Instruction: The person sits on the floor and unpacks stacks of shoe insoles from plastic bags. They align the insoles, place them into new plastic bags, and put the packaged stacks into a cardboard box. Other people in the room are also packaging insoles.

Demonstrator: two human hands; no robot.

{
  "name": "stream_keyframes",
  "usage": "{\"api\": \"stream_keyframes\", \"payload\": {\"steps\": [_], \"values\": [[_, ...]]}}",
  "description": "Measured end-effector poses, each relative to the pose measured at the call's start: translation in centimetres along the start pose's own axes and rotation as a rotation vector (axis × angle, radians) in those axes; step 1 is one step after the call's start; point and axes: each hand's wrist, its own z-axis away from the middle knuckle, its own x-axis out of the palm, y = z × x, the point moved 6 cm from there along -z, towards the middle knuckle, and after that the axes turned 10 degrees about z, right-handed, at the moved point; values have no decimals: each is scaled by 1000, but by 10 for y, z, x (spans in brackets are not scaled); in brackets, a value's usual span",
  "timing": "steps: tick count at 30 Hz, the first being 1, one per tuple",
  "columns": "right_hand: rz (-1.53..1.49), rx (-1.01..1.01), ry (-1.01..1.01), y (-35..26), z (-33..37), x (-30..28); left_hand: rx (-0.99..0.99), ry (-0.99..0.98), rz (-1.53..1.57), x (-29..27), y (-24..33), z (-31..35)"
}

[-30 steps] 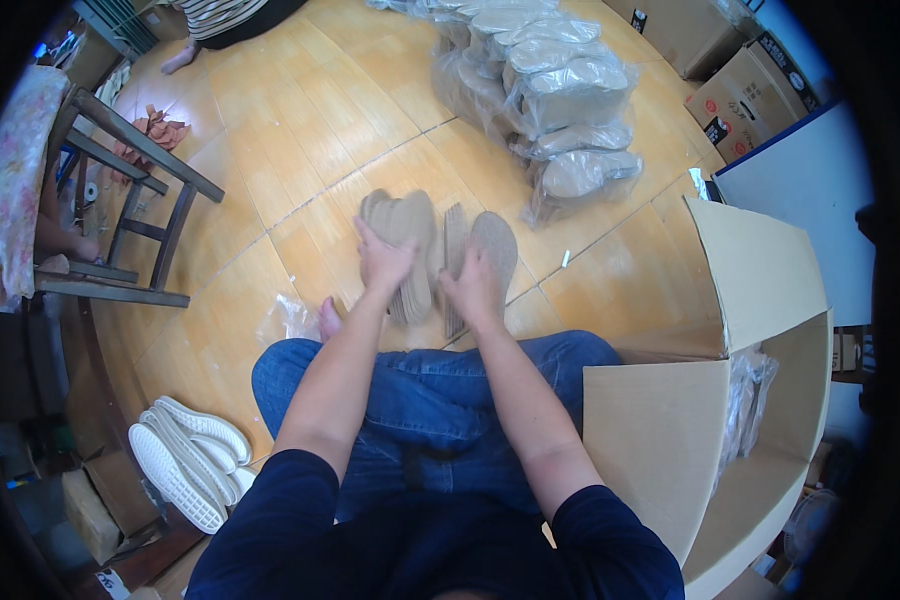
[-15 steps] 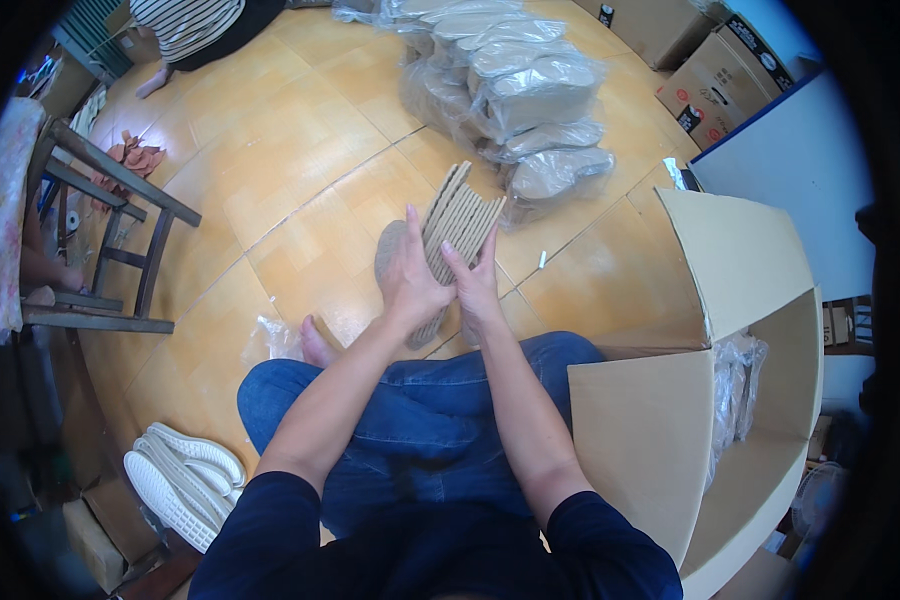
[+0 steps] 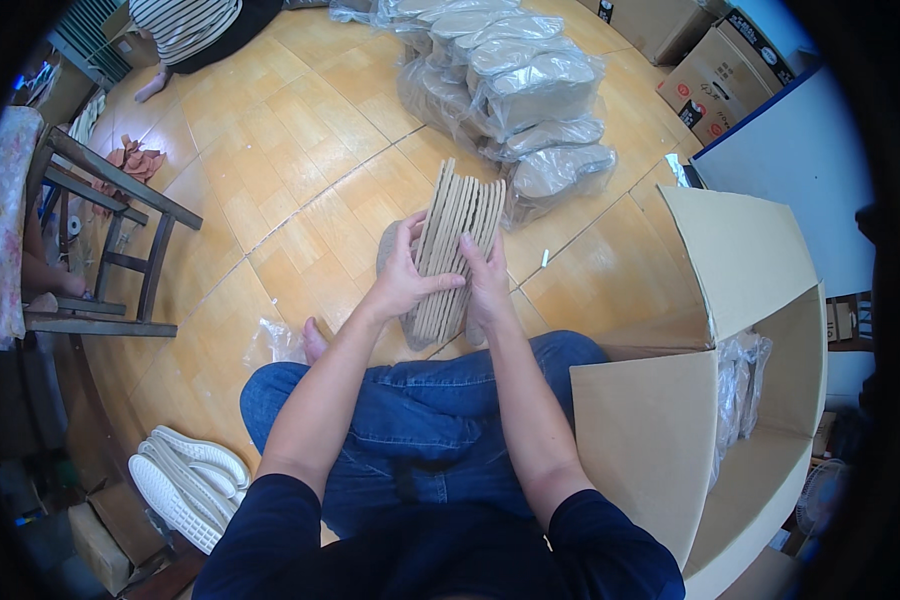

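A stack of several flat tan insoles (image 3: 458, 232) stands on edge above the wooden floor, pressed together between both hands. My left hand (image 3: 407, 275) clasps its left face with the thumb across the edges. My right hand (image 3: 489, 282) presses its right face. One more tan insole (image 3: 387, 250) lies flat on the floor behind my left hand. My knees in blue jeans (image 3: 440, 420) are just below the stack.
An open cardboard box (image 3: 700, 420) lined with clear plastic stands at my right. Bags of insoles in clear plastic (image 3: 515, 90) pile up ahead. White soles (image 3: 185, 480) lie at lower left, a wooden chair (image 3: 100, 250) at left, another person (image 3: 190, 25) at top left.
The insoles lay spread flat on the floor under both hands. Both hands gathered them into one stack and lifted it upright, closer to my knees.
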Motion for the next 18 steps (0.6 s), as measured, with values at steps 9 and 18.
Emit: {"api": "stream_keyframes", "payload": {"steps": [9, 18], "values": [[-231, 122, 70, 3, 1, -6, -40, 94, 165, -10, -4, -3], [256, 129, 333, 27, -20, -81, -128, 223, 695, -29, -13, -1]]}}
